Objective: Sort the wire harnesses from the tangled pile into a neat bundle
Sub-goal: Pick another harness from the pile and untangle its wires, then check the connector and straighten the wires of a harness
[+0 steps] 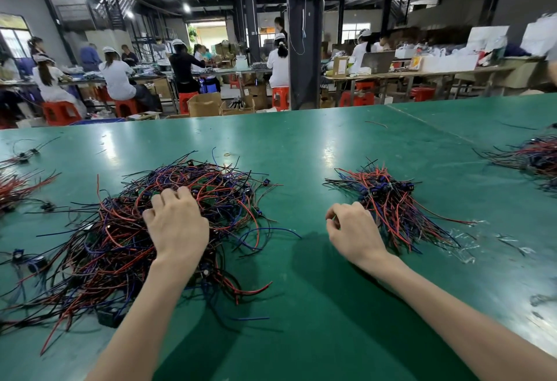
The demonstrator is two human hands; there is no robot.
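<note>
A big tangled pile of red, black and blue wire harnesses (pixel 126 230) spreads over the left of the green table (pixel 301 305). My left hand (pixel 176 224) lies on top of this pile, its fingers curled down into the wires. To the right lies a neater bundle of harnesses (pixel 394 202), connectors gathered at the top and wires fanning toward the lower right. My right hand (pixel 352 230) hovers just left of the bundle with fingers curled, and something thin and greenish shows at its fingertips. I cannot tell what it pinches.
More loose harnesses lie at the left edge (pixel 18 187) and at the far right edge (pixel 533 154). A rubber band (pixel 226 154) sits behind the pile. Clear plastic scraps (pixel 470 242) lie right of the bundle. Beyond the table's far edge, workers sit at benches.
</note>
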